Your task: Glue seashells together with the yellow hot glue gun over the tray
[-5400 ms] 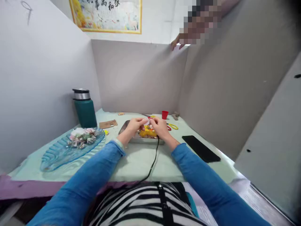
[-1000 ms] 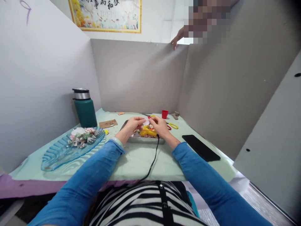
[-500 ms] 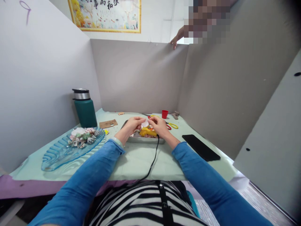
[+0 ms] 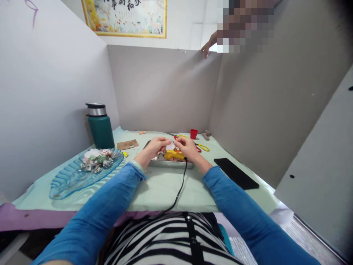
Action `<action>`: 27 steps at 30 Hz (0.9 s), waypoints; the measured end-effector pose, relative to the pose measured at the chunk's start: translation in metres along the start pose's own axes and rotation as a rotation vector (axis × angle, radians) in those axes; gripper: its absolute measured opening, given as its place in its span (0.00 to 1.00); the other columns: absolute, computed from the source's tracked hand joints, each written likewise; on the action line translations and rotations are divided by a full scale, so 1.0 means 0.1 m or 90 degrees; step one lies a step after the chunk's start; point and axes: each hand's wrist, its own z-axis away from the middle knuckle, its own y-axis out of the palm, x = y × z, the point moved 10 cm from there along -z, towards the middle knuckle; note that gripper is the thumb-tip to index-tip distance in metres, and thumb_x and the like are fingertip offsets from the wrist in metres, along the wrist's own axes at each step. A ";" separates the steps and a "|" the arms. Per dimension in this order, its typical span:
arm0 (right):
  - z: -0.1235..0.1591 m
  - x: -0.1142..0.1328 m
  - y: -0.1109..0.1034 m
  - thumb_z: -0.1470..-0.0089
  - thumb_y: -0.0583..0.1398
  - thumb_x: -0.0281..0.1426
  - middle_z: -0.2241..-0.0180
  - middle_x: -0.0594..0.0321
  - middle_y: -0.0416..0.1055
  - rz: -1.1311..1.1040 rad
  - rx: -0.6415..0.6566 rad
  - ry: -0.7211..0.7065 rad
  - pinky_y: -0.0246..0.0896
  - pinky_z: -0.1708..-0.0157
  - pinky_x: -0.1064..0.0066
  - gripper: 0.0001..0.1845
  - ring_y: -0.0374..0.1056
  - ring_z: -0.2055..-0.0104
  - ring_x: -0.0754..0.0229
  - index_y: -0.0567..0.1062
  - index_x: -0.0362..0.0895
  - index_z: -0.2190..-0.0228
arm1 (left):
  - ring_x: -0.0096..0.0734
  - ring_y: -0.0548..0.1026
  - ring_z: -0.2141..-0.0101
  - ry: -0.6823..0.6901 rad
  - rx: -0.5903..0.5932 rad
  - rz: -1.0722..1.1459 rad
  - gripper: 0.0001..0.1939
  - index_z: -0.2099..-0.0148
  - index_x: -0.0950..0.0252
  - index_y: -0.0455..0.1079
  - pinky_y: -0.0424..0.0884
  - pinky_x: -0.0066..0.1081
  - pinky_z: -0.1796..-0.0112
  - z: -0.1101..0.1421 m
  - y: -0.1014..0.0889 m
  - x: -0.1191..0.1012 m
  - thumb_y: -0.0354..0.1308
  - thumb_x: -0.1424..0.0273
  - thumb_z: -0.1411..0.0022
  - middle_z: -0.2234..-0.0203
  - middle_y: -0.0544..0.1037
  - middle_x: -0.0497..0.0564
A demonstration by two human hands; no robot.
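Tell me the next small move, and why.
I'd probably hold the thin, round, whitish piece in the left hand and lower the right hand to the yellow tool with the black cord: both hands are at the piece, and the tool lies unheld in the silver metal tray just below.

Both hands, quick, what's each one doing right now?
Left hand: closed, fingers holding a white piece.
Right hand: closed, fingers at the white piece's edge; whether they grip it, I can't tell.

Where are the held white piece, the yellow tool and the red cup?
Held white piece [image 4: 170, 146], head view, its middle.
Yellow tool [image 4: 174, 155], head view, its body.
Red cup [image 4: 193, 134], head view, its side.
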 end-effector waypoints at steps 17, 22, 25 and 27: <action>-0.01 -0.15 -0.05 0.50 0.59 0.44 0.79 0.67 0.67 -0.044 -0.037 0.079 0.56 0.73 0.71 0.15 0.61 0.75 0.63 0.70 0.44 0.74 | 0.19 0.62 0.86 -0.024 -0.001 0.012 0.14 0.69 0.69 0.74 0.57 0.22 0.82 -0.01 0.05 0.11 0.70 0.64 0.49 0.86 0.67 0.44; 0.02 -0.01 -0.02 0.47 0.59 0.48 0.75 0.64 0.71 0.107 0.004 0.045 0.55 0.71 0.70 0.19 0.64 0.72 0.62 0.71 0.44 0.74 | 0.21 0.65 0.87 -0.044 -0.063 0.023 0.11 0.69 0.69 0.71 0.60 0.22 0.82 0.01 -0.04 0.07 0.67 0.67 0.45 0.87 0.67 0.44; 0.05 0.04 0.07 0.50 0.64 0.48 0.72 0.62 0.74 0.259 0.093 0.027 0.52 0.71 0.70 0.18 0.66 0.71 0.60 0.74 0.45 0.73 | 0.22 0.68 0.86 -0.061 -0.092 0.029 0.08 0.69 0.69 0.70 0.67 0.24 0.79 0.01 -0.10 0.08 0.62 0.70 0.40 0.84 0.72 0.47; 0.08 0.03 0.13 0.55 0.67 0.49 0.71 0.61 0.75 0.320 0.155 0.033 0.51 0.72 0.69 0.19 0.67 0.70 0.58 0.75 0.46 0.71 | 0.21 0.68 0.86 -0.061 -0.099 0.034 0.08 0.68 0.69 0.70 0.69 0.24 0.79 0.01 -0.13 0.07 0.60 0.71 0.37 0.80 0.76 0.50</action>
